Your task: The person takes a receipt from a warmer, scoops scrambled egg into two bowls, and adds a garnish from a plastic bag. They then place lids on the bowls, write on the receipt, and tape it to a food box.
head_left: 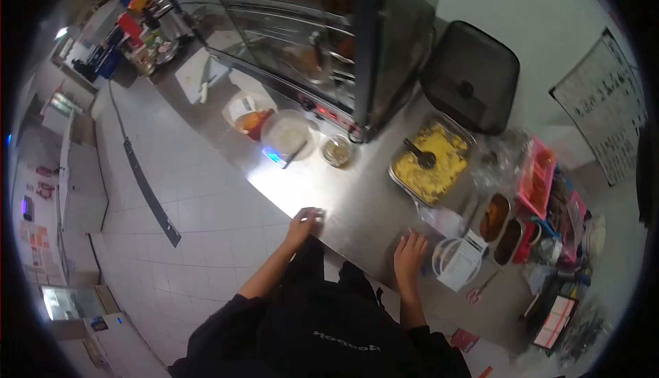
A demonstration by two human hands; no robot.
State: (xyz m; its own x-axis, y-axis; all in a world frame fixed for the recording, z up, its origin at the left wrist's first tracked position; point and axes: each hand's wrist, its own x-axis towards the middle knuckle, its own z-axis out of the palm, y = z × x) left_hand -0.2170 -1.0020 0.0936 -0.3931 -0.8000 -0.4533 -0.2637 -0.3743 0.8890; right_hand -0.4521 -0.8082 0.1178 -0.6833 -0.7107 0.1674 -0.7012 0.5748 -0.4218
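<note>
My left hand (303,224) rests at the front edge of the steel counter (357,206), fingers loosely extended beside a bright patch of glare. Lying on the counter to the right, my right hand (410,252) has its fingers apart and holds nothing. Nearest to it are a round white lid or tub (446,253) and a printed paper slip (465,260) on top. Beyond them stands a metal tray of yellow food (443,172) with a black ladle (423,158) in it. A small jar (336,151) and a white bowl (287,134) sit ahead of my left hand.
A glass display warmer (295,42) stands at the back, beside a dark lid (470,76) against the wall. Scissors (482,289), oval sauce dishes (495,217) and a pink basket (536,178) are on the right. A knife (204,79) lies on a white board.
</note>
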